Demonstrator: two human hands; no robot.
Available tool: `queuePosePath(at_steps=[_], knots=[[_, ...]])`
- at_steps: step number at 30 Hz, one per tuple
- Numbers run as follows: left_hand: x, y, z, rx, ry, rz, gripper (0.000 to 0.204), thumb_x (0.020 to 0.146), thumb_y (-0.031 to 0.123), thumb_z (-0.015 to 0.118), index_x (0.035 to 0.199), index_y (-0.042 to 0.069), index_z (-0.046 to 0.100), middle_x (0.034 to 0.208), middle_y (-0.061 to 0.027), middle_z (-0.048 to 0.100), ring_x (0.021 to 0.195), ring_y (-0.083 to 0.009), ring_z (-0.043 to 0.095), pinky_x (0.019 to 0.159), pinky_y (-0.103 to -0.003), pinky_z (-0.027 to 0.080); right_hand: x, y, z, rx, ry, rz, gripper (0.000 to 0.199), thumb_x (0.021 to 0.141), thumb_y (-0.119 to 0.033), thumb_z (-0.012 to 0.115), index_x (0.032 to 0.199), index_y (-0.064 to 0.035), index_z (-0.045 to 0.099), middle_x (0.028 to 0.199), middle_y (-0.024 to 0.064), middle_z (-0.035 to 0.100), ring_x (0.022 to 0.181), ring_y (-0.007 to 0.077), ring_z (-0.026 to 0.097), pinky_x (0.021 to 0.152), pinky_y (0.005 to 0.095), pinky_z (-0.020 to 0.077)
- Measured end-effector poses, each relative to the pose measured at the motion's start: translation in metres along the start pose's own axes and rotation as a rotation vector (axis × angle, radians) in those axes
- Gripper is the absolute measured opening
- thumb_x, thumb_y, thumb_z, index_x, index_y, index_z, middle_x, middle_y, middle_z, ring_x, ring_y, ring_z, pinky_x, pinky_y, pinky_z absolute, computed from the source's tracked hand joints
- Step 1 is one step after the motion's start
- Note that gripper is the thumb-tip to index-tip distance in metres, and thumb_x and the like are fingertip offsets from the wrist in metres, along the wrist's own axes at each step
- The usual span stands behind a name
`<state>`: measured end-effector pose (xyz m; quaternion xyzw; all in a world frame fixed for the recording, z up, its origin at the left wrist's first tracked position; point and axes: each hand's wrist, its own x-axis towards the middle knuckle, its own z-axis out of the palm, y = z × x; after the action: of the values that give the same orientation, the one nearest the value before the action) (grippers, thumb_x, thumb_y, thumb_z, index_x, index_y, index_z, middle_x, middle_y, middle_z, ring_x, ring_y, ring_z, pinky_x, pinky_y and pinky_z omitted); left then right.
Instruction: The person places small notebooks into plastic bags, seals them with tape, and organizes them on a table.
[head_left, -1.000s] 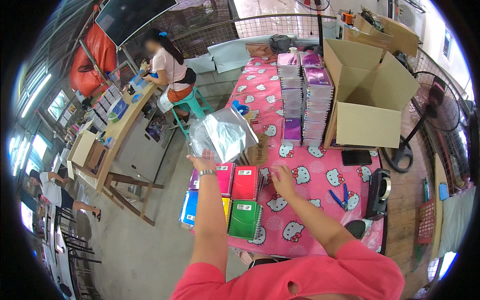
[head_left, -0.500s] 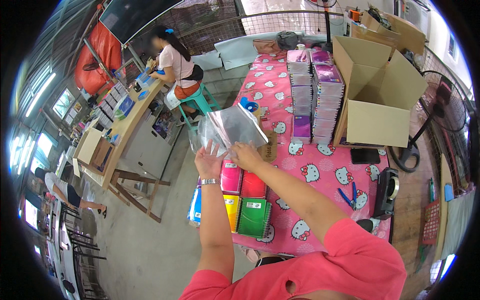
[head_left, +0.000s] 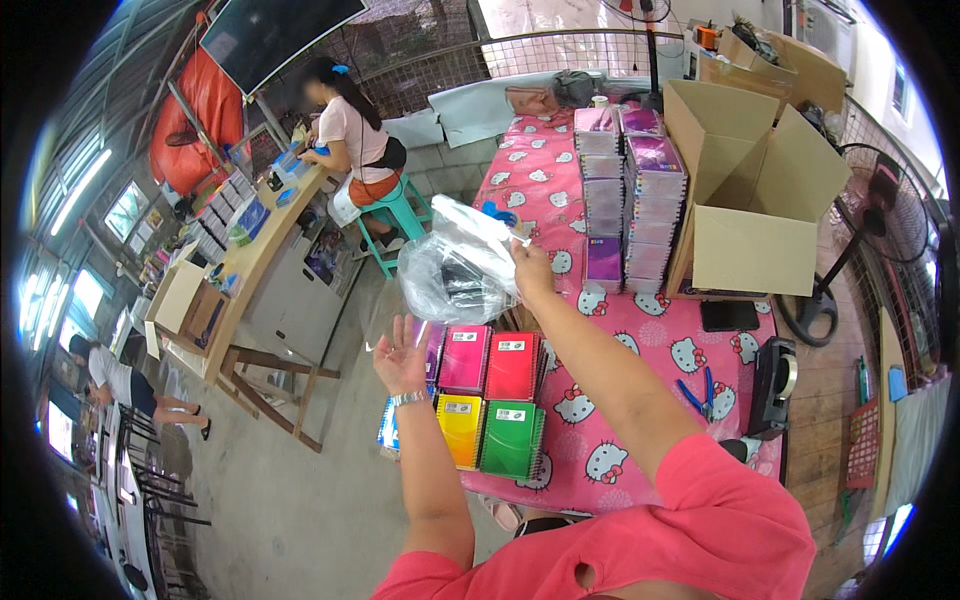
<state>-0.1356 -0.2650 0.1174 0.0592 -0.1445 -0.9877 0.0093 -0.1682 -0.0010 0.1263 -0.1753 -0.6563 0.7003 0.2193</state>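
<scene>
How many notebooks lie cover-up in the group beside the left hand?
6. Far row, left to right: purple notebook, magenta notebook, red notebook. Near row: blue notebook, yellow notebook, green notebook. More may be hidden beneath.

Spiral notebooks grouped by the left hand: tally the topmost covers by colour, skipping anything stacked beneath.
Purple notebook: 1
Magenta notebook: 1
Red notebook: 1
Blue notebook: 1, partly hidden
Yellow notebook: 1
Green notebook: 1
Total: 6
</scene>
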Motion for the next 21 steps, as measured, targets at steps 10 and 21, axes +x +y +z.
queuePosePath(at_steps=[10, 21], knots=[[-0.157, 0.055, 0.022, 0.191, -0.267, -0.010, 0.016, 0.089, 0.017, 0.053, 0.085, 0.006, 0.064, 0.145, -0.0211, 0.041, 0.132, -0.0410, 0.042, 0.101, -0.069, 0.034, -0.030, -0.012, 0.020, -0.664, -0.411, -1.067, 0.025, 0.092, -0.024, 0.055, 0.111, -0.0126, 0.067, 0.129, 0.0048, 0.059, 0.125, 0.0213, 0.051, 0.102, 0.0440, 0.0400], [-0.264, 0.038, 0.047, 1.210, -0.661, -0.548, 0.018, 0.090, 0.016, 0.061, 0.093, -0.002, 0.063, 0.148, -0.0173, 0.039, 0.121, -0.0294, 0.054, 0.103, -0.043, 0.040, -0.158, 0.000, -0.043, 0.340, -1.073, 0.322, 0.076, 0.092, -0.058, 0.050, 0.148, -0.0094, 0.030, 0.147, 0.0117, 0.039, 0.135, 0.0233, 0.037, 0.109, 0.0406, 0.0320]])
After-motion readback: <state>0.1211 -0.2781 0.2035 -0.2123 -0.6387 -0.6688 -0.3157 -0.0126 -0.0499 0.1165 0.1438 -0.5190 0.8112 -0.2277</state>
